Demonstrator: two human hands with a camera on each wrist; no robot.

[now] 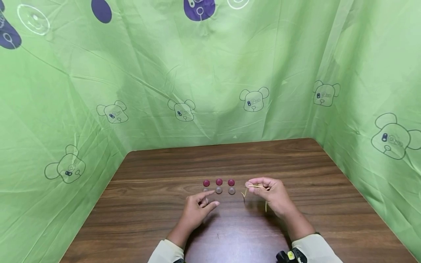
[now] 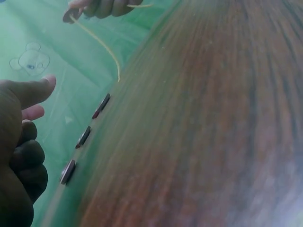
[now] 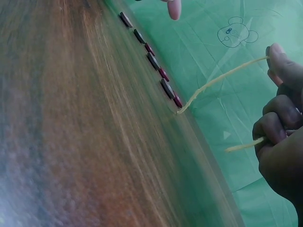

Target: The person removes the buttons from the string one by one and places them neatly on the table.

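My right hand (image 1: 274, 195) pinches a round button (image 1: 248, 185) between thumb and fingertips. A yellow cord (image 2: 102, 45) comes from the button and hangs to the table, and its other end (image 3: 244, 145) sticks out between my curled fingers. Left of it lie a row of red buttons (image 1: 219, 182) and a nearer row of grey-brown buttons (image 1: 231, 190). My left hand (image 1: 195, 210) hovers just over the left end of the rows, thumb and index finger extended and apart. Another greyish button (image 1: 206, 201) shows beside its fingers, partly hidden. I see nothing held in that hand.
The brown wood-grain table (image 1: 158, 175) stretches around the hands. A green curtain (image 1: 213, 73) with bear-face drawings stands behind the table and along both sides.
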